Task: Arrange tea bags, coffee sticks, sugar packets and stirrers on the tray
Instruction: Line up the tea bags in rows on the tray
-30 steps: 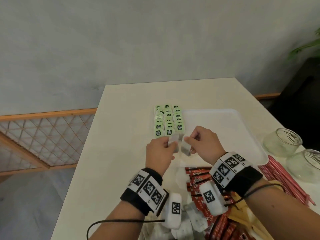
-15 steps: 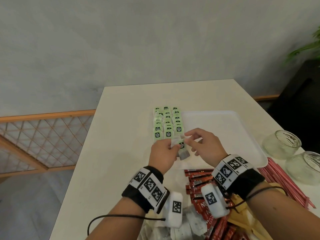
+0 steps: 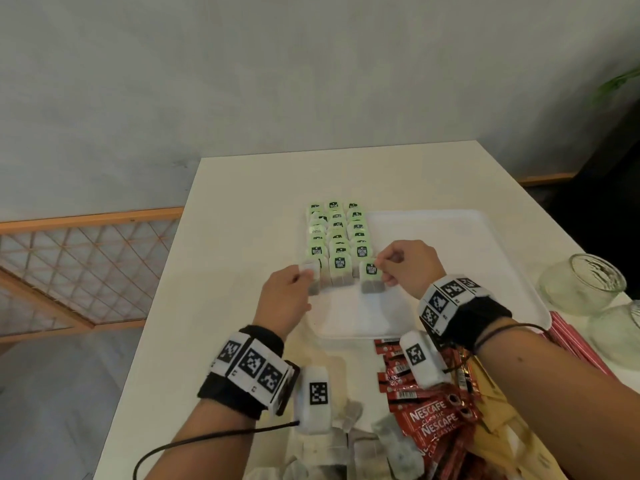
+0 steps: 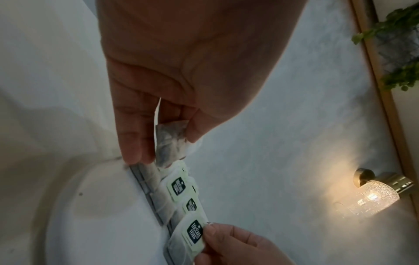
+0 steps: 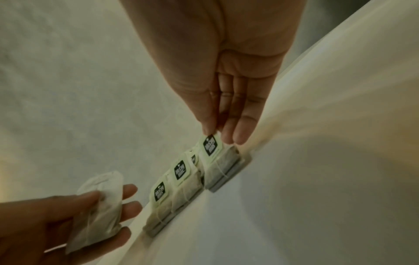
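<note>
A white tray (image 3: 450, 244) lies on the table with three columns of green-tagged tea bags (image 3: 337, 237) along its left side. My left hand (image 3: 304, 271) pinches a tea bag (image 3: 313, 280) at the front of the left column; the left wrist view shows this tea bag (image 4: 172, 143) between thumb and fingers. My right hand (image 3: 379, 268) pinches the green tag (image 3: 371, 269) of another tea bag (image 3: 372, 287), which stands at the front of the right column. In the right wrist view its tag (image 5: 209, 145) is under the fingertips (image 5: 240, 134).
Red Nescafe coffee sticks (image 3: 433, 420) and loose tea bags (image 3: 349, 441) are piled near me. Yellow packets (image 3: 502, 431) lie under my right arm. Red stirrers (image 3: 575, 344) and two glass jars (image 3: 585, 282) sit right of the tray. The table's left edge is close.
My hands were together over tea bags at the front of the rows. They have drawn apart: the left went left with one bag, the right went right with the other.
</note>
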Demonstrator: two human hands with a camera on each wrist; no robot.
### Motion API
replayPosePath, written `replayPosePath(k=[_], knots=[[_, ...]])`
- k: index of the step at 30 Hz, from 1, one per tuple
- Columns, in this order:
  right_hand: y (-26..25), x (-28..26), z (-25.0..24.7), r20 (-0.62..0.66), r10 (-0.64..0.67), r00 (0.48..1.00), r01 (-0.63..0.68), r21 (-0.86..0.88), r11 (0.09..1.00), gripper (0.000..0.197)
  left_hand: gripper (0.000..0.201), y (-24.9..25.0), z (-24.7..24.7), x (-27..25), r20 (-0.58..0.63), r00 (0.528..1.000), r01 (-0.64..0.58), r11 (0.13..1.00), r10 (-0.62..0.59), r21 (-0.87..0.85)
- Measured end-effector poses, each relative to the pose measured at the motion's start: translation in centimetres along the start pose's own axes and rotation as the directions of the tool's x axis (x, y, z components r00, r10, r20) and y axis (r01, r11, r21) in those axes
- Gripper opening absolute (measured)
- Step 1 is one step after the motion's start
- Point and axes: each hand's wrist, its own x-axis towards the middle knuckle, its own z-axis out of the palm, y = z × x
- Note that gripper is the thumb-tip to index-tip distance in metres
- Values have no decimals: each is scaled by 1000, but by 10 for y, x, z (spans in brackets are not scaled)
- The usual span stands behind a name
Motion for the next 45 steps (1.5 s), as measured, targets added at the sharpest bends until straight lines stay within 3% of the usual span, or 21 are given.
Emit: replayPosePath(k=[8, 13, 16, 23, 25, 29, 34, 37, 41, 45], knots=[[-8, 17, 10, -24, -33, 999, 33, -25, 999, 3, 27, -6, -13, 5, 27, 1000, 8, 1000, -7, -19], [-5, 13, 7, -75, -21, 997, 18, -39, 999, 24, 18, -4, -12, 0, 46, 999, -21, 998, 24, -54], [-12, 0, 6, -84, -62, 995, 61, -3, 998, 22, 21, -1, -9, -4, 50, 998, -24, 998, 27, -63], [-39, -38, 16, 143, -147, 979, 132, 110, 985, 14, 23, 13, 5, -19, 90, 989, -115, 993, 113, 13], [-41, -44, 18, 150, -149, 977, 135, 100, 986, 9, 19, 16, 8, -24, 71, 986, -153, 986, 149, 65], [-44, -50, 17, 69, -108, 992, 102, 83, 991, 12, 20, 21, 11, -32, -81, 970, -207, 951, 230, 229], [-60, -62, 15, 66, -127, 990, 121, 80, 989, 16, 26, 31, 14, -42, 49, 978, -208, 957, 203, 200], [-68, -67, 15, 115, -153, 981, 141, 106, 984, 25, 13, 33, 13, -41, 25, 970, -241, 949, 241, 202], [-64, -59, 12, 44, -201, 979, 200, 26, 979, 19, 17, 29, 4, -36, -13, 981, -191, 979, 192, 75], [-54, -52, 20, 119, -255, 960, 261, -35, 965, 6, 15, 22, 0, -36, 66, 990, -129, 991, 126, 35]])
